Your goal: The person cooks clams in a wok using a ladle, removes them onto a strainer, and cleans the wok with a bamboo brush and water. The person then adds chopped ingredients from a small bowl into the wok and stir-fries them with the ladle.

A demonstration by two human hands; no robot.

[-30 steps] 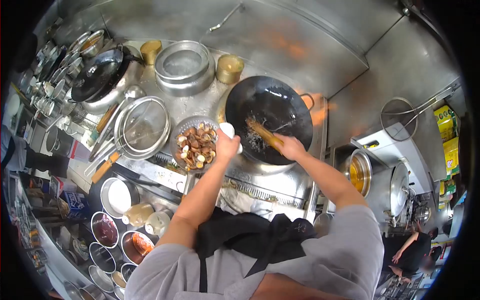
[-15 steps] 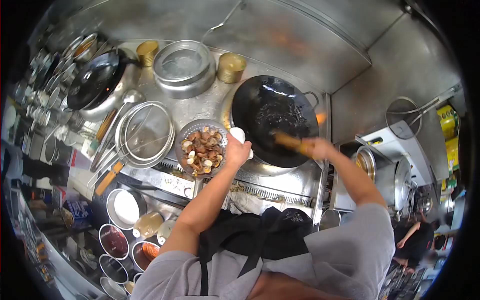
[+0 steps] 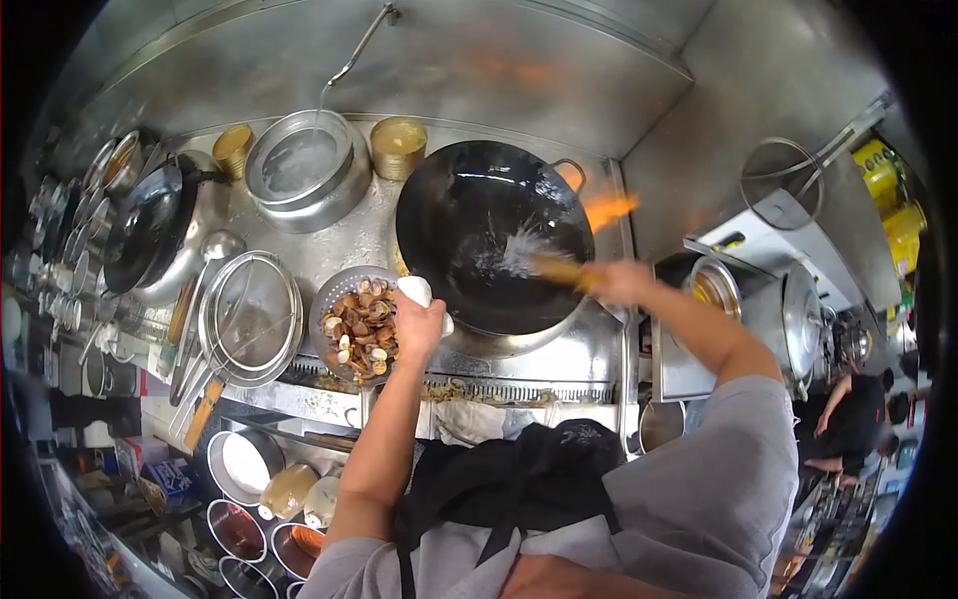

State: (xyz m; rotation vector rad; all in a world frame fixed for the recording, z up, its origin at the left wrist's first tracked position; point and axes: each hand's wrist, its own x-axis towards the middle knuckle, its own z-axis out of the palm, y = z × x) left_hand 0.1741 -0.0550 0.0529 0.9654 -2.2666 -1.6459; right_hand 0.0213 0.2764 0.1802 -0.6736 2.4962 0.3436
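My left hand [image 3: 420, 325] is closed around a folded white cloth [image 3: 415, 291] at the near left rim of a large black wok [image 3: 454, 225]. The wok's ear under the cloth is hidden. My right hand [image 3: 616, 283] grips a yellowish wok brush [image 3: 557, 270], blurred by motion, its tip down inside the wok. Water [image 3: 524, 250] splashes around that tip. Just left of my left hand, a perforated ladle [image 3: 325, 302] holds a heap of brown-shelled clams [image 3: 361, 324].
Flames [image 3: 609, 210] rise beyond the wok's right side. A water-filled pot [image 3: 299, 165] stands behind, under a tap [image 3: 364, 45], between two golden cans. Round strainers [image 3: 249, 314] lie at left. Sauce containers [image 3: 237, 529] sit front left. Another person [image 3: 853, 409] is far right.
The view has swung, shifting the stove and wok leftward in the picture. Water now splashes at the brush tip, and the flame beside the wok looks larger. Both hands keep their grips.
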